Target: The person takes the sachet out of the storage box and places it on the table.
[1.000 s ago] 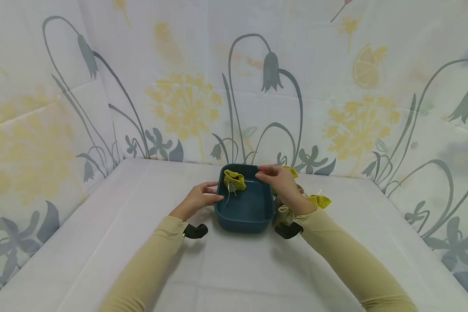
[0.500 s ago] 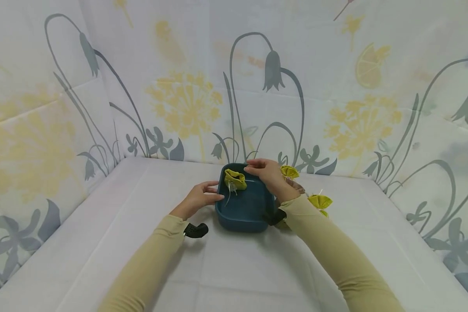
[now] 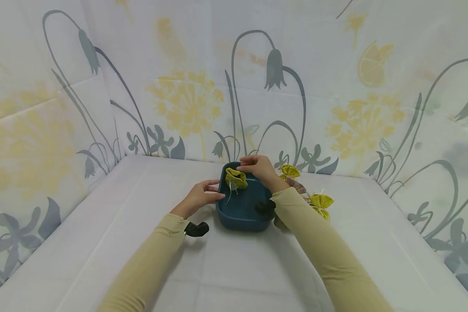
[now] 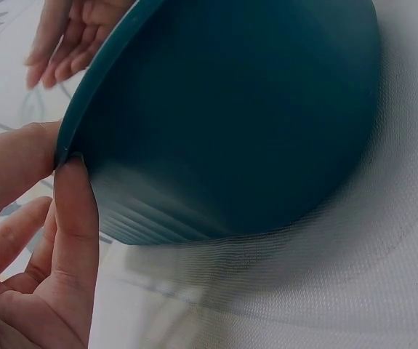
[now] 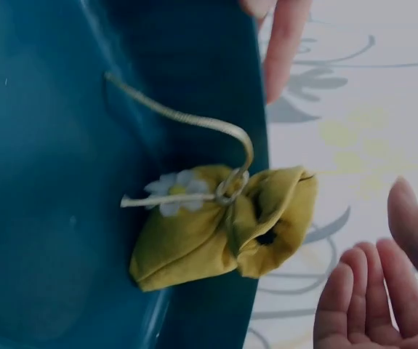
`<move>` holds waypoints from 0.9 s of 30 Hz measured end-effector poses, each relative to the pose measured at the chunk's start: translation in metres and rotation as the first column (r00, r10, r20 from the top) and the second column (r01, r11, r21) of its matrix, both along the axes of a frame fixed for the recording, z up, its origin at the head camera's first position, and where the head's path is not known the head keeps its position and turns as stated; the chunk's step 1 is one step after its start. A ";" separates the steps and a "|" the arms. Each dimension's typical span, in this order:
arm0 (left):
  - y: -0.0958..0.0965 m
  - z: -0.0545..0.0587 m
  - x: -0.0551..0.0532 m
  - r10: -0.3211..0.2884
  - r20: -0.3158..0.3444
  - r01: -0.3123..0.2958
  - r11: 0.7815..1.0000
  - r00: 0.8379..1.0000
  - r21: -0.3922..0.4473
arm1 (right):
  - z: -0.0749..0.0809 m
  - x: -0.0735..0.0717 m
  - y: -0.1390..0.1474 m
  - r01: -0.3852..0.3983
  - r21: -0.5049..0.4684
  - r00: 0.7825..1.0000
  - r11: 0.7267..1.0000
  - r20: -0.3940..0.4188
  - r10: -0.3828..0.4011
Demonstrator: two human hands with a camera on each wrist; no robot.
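A dark blue tub (image 3: 245, 223) with rounded corners stands on the white cloth. Pinched at its left rim, it is held by the thumb and a finger of my left hand (image 3: 196, 198); the left wrist view shows this pinch on the tub wall (image 4: 230, 123). Inside, a small yellow drawstring pouch (image 3: 235, 178) leans at the back left; in the right wrist view the pouch (image 5: 194, 240) has a white flower and a pale cord. My right hand (image 3: 261, 171) hovers by the far rim, near the pouch but apart from it, fingers loosely bent with nothing between them.
Right of the tub lie more pouches: a yellow pouch (image 3: 290, 171) at the back, a brownish one (image 3: 296, 185) beside it and another yellow pouch (image 3: 321, 201). My right sleeve partly covers this group. A flower-printed curtain (image 3: 187, 99) closes off the back and sides.
My right hand has moved left along the tub's far rim toward the pouch inside, uncovering more of the pouches on the right. My left hand keeps its place on the tub.
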State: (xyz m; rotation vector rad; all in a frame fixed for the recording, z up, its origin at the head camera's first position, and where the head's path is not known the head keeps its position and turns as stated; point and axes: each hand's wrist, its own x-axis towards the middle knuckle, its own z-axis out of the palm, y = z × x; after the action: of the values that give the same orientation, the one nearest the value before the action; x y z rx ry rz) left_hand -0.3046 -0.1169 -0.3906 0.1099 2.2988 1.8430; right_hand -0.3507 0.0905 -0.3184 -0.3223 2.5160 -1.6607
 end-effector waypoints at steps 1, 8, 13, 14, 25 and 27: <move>0.000 0.000 0.000 0.001 -0.001 -0.001 1.000 1.000 -0.003 | 0.000 -0.001 0.000 -0.015 0.013 1.000 1.000 -0.004 0.015; 0.000 0.000 0.000 0.012 -0.006 -0.012 1.000 1.000 -0.013 | -0.009 -0.007 -0.002 -0.097 0.103 0.995 0.990 -0.026 0.100; 0.000 -0.002 -0.001 0.010 -0.008 -0.010 0.999 1.000 -0.031 | -0.018 -0.011 -0.004 -0.129 0.285 0.986 0.950 -0.061 0.152; 0.000 -0.002 0.000 0.010 -0.008 -0.010 0.999 1.000 -0.031 | -0.019 -0.012 -0.004 -0.132 0.312 0.984 0.941 -0.072 0.162; 0.001 0.000 0.002 0.015 0.000 -0.014 1.000 1.000 -0.025 | -0.020 -0.012 -0.012 -0.072 0.363 0.985 0.929 -0.123 0.124; 0.001 0.000 0.002 0.013 -0.001 -0.013 1.000 1.000 -0.026 | -0.021 -0.013 -0.013 -0.053 0.373 0.985 0.926 -0.133 0.110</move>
State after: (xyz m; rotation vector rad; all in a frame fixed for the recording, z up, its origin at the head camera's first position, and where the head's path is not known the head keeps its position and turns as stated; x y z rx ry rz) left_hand -0.3030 -0.1161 -0.3903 0.0923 2.3284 1.8186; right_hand -0.3633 0.0771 -0.3394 -0.5214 2.8087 -1.1369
